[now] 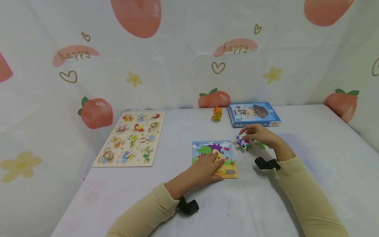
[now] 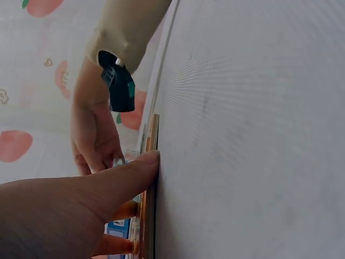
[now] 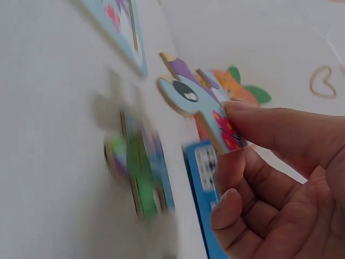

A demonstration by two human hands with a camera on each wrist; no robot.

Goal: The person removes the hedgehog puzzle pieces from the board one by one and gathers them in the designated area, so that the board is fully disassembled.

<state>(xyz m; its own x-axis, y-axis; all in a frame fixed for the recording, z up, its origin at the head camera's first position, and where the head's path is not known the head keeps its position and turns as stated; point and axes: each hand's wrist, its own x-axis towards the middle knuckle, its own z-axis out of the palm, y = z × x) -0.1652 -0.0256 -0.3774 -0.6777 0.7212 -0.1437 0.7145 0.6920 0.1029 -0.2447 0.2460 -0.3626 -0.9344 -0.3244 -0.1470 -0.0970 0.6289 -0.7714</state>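
My left hand [image 1: 204, 168] lies over the lower part of a small picture puzzle board [image 1: 234, 173], fingers stretched across a purple-haired cartoon character. In the left wrist view its thumb [image 2: 126, 181] lies along the board's near edge. Right of the board, my right hand [image 1: 262, 134] pinches a jigsaw piece [image 3: 202, 105] between thumb and fingers. That piece is light blue and purple, with a cartoon eye and pink flowers, and is held above the table. Below it lie loose jigsaw pieces [image 3: 143, 178], one mostly green, blurred in the right wrist view.
A blue game box [image 1: 251, 115] lies behind my right hand. Left of it stands a small orange and yellow figurine [image 1: 217, 113]. A wooden insect puzzle board [image 1: 128, 138] lies at the table's left. Printed cloth [image 1: 177, 65] hangs behind the table.
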